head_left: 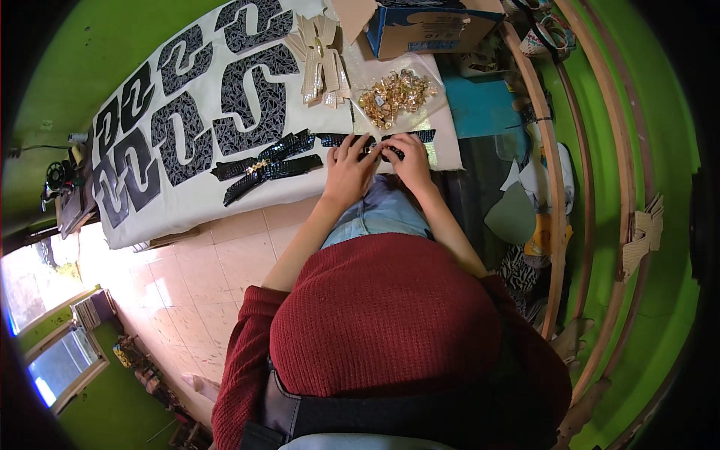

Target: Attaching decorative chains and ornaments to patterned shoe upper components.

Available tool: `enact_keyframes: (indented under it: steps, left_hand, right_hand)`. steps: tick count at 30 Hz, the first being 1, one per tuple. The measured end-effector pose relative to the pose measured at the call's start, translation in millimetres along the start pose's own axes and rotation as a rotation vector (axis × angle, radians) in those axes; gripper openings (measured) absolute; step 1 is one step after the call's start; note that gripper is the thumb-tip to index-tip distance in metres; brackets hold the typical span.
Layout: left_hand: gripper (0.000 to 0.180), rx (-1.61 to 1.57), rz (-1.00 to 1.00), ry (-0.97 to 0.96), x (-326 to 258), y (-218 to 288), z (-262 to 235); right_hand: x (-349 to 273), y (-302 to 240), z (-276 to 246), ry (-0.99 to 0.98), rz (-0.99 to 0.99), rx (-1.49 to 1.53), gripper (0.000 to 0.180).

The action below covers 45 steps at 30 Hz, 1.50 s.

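At the table's near edge, my left hand (349,166) and my right hand (409,159) are close together, fingers bent onto a glossy black textured strip (334,139). The strip's ends stick out on either side of my hands; its middle is mostly hidden under my fingers. Just left of my left hand lie crossed black strips (274,166) with a gold ornament at their centre. Beyond my hands, a clear plastic bag (421,70) carries a pile of small gold pieces (394,96). Beige crossed strips (321,64) lie to the left of the bag.
Several black patterned S-shaped pieces (255,97) are laid out across the white table cover (202,206). An opened cardboard box (439,31) stands at the back right. Wooden rails (541,139) run along the right. A sewing machine (60,176) sits at the far left.
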State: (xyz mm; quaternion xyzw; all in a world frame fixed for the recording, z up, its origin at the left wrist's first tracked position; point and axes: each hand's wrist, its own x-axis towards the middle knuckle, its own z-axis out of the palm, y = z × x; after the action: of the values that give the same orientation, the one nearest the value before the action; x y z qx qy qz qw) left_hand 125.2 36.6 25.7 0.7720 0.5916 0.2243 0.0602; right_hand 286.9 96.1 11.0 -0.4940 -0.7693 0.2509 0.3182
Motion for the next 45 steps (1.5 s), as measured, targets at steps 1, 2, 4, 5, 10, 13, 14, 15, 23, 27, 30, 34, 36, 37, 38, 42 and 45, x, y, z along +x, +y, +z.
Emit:
enact_keyframes:
  steps: [1, 2, 4, 5, 10, 13, 14, 15, 23, 27, 30, 34, 36, 37, 38, 42, 45]
  left_hand:
    - [0.046, 0.002, -0.002, 0.0, -1.1, -0.1, 2.9]
    - [0.043, 0.068, 0.009, -0.013, -2.4, -0.6, 5.4]
    - [0.041, 0.128, 0.025, -0.031, -2.1, 0.2, 6.1]
    - [0.041, 0.127, 0.023, -0.027, -2.3, -0.3, 5.8]
    - [0.042, 0.131, 0.013, -0.033, -2.8, 0.9, 3.9]
    - [0.043, 0.119, 0.009, -0.02, -3.1, 1.3, 3.9]
    - [0.043, 0.127, 0.008, -0.019, -3.2, 1.2, 4.0]
    - [0.043, 0.135, 0.007, -0.018, -3.6, 0.8, 4.5]
    - [0.041, 0.181, -0.052, -0.044, -4.3, 1.6, 9.0]
    - [0.035, 0.196, -0.102, -0.064, -2.2, 3.8, 8.6]
    - [0.033, 0.167, -0.137, -0.092, 0.3, 8.4, 4.2]
    - [0.035, 0.139, -0.144, -0.139, 4.6, 9.7, 0.6]
    - [0.036, 0.145, -0.119, -0.139, 5.3, 8.9, -0.7]
    - [0.039, 0.139, -0.107, -0.16, 3.4, 7.0, -0.6]
    - [0.042, 0.132, -0.096, -0.181, 1.9, 5.1, -0.7]
    - [0.055, 0.14, -0.01, -0.167, -3.6, -4.0, 3.3]
    - [0.056, 0.108, -0.052, -0.085, -7.7, -7.9, 5.9]
  right_hand:
    - [0.4, -0.6, 0.4, -0.002, -0.001, 0.003, 0.016]
    - [1.1, -0.9, 0.7, 0.002, -0.011, 0.01, 0.016]
    - [1.0, -1.4, -0.5, 0.008, -0.014, 0.015, 0.015]
    - [1.0, -1.6, -1.2, -0.005, -0.005, 0.016, 0.015]
    - [3.7, -1.1, -8.8, -0.043, 0.005, 0.074, 0.019]
    - [3.4, 4.7, -16.1, -0.091, 0.04, 0.17, 0.026]
    - [3.8, 7.2, -18.2, -0.111, 0.116, 0.196, 0.03]
    - [4.2, 7.8, -19.0, -0.132, 0.194, 0.222, 0.034]
    - [5.5, 4.1, -3.9, 0.043, 0.014, -0.014, 0.015]
    - [14.7, -2.8, -4.1, -0.027, 0.196, -0.01, 0.019]
    - [18.4, -5.5, -5.4, -0.094, 0.241, -0.079, 0.02]
    - [18.9, -11.3, -3.3, -0.116, 0.286, -0.225, 0.025]
    - [19.3, -13.2, -2.5, -0.119, 0.295, -0.275, 0.026]
    - [17.6, -14.7, -2.3, -0.117, 0.287, -0.253, 0.026]
    - [17.1, -15.5, -2.5, -0.115, 0.278, -0.23, 0.027]
    - [18.1, 2.2, -3.2, -0.126, 0.247, -0.072, 0.022]
    - [19.6, 13.3, -4.6, -0.136, 0.177, -0.014, 0.017]
